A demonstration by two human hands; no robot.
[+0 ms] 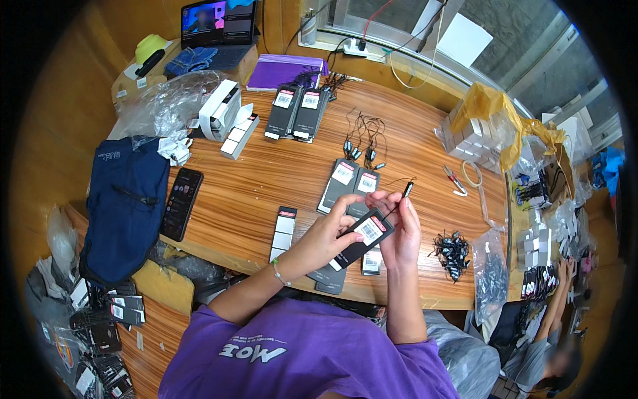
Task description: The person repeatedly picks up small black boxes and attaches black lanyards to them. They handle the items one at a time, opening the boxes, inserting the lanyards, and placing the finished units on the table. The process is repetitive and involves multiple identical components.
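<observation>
My left hand [318,243] grips a dark grey hang tag [369,230] with a white barcode label, thumb on its face. A thin black string runs from the tag's top corner to my right hand [402,236], whose fingers pinch a small black plastic toggle [407,189] on the cord. Just beyond my hands lie two stacks of similar tags [343,176], their black strings and toggles [362,149] spread out behind them. Beside my left forearm is a strip of white labels [284,229]. More grey tags [327,279] lie partly hidden under my hands.
A pile of black stringed toggles [452,255] lies at right, near a clear bag [490,272]. Snips [454,179] and a tape loop [472,174] are farther back. Finished-looking tag stacks [292,113], a phone [181,203] and a blue pouch [125,203] are left. Another person [545,352] works at right.
</observation>
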